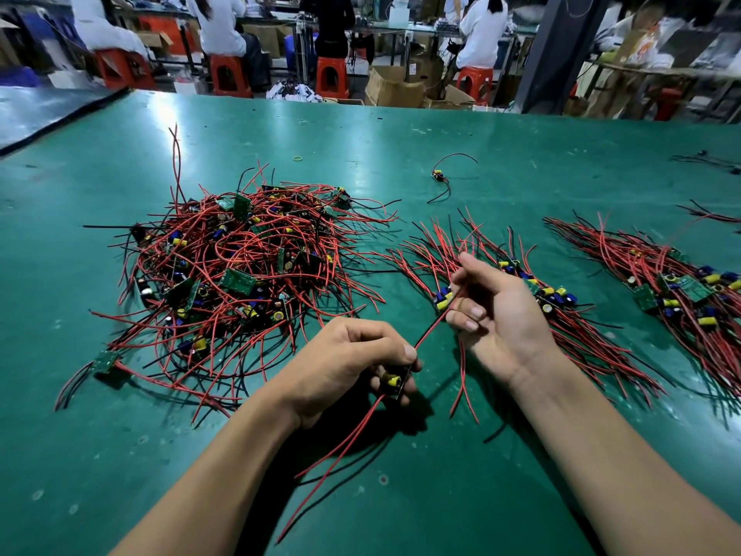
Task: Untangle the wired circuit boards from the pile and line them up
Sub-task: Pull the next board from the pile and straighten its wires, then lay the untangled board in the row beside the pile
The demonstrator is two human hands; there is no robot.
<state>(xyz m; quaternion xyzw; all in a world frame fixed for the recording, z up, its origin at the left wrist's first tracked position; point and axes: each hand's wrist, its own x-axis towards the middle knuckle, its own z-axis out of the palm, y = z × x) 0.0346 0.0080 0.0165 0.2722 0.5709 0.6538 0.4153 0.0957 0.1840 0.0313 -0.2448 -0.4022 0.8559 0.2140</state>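
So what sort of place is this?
Probably an electronics assembly workshop or factory: a green workbench holds a tangled pile of wired circuit boards and lined-up boards beside it, and workers in white sit on red stools at benches behind.

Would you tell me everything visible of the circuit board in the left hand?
The circuit board is small and dark, carrying a yellow cylindrical part. The left hand grips it above the green table. Red and black wires trail from it toward the camera; one red wire runs up to the right hand, which pinches it.
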